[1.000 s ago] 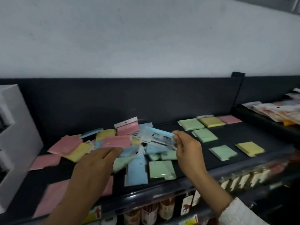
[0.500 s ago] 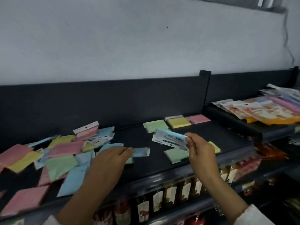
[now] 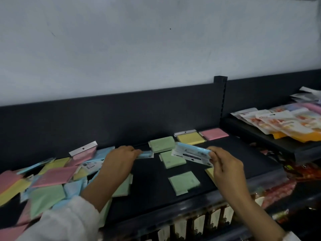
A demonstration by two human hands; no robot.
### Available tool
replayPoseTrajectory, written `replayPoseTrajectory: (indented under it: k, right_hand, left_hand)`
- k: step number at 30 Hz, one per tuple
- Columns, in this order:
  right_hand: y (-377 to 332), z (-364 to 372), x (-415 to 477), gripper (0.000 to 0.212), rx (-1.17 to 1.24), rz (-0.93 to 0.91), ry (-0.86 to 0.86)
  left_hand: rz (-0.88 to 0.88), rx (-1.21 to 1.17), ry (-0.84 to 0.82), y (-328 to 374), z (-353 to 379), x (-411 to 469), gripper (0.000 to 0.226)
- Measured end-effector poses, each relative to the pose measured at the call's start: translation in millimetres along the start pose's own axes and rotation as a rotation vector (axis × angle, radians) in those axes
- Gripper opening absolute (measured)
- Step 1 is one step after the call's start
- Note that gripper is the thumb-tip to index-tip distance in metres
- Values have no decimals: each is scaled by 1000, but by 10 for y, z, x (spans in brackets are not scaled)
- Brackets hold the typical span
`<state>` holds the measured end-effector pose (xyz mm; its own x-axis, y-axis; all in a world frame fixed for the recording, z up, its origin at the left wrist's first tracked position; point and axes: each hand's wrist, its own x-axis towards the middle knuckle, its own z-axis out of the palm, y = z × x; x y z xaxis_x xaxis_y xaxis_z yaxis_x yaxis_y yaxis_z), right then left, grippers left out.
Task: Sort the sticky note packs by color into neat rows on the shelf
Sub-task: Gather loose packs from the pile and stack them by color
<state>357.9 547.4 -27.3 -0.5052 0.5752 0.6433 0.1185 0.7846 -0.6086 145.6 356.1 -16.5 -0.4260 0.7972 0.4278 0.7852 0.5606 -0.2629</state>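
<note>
While pinching blue packs [image 3: 191,152] in the right hand [image 3: 225,168] above the green packs [image 3: 184,182], and one more blue pack [image 3: 145,154] in the left hand [image 3: 119,160] low over the shelf [image 3: 149,180], lay them flat in a row beside green, edges squared.

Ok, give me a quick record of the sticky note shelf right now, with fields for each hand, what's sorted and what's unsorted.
left hand: holds one end of a single blue pack
right hand: pinches a blue bundle above the shelf
green row: three packs, back to front
yellow pack: at the back; another sits partly hidden under the right hand
pink pack: at the back, right of the yellow pack
unsorted pile: mixed colors, overlapping, at the left
</note>
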Motion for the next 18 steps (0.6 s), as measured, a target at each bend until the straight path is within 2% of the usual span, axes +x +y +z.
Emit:
replayPoseTrajectory:
  k: [7,11,14,18]
  right_hand:
    - [-73,274,505,20,1,-103,-34]
    - [-78,438,767,22,-25,-168,-75]
    - [-60,603,913,20,-48,-179,-117]
    - [-146,944,1084,18,-47,-215,-160]
  left_hand:
    - [-156,75,-193,-205,471,512,29]
    - [-118,25,-322,-284,802,561,33]
    - [-78,-31,-379,-316,985,567,29]
    - [-126,-230,-370,-401,997,596,32]
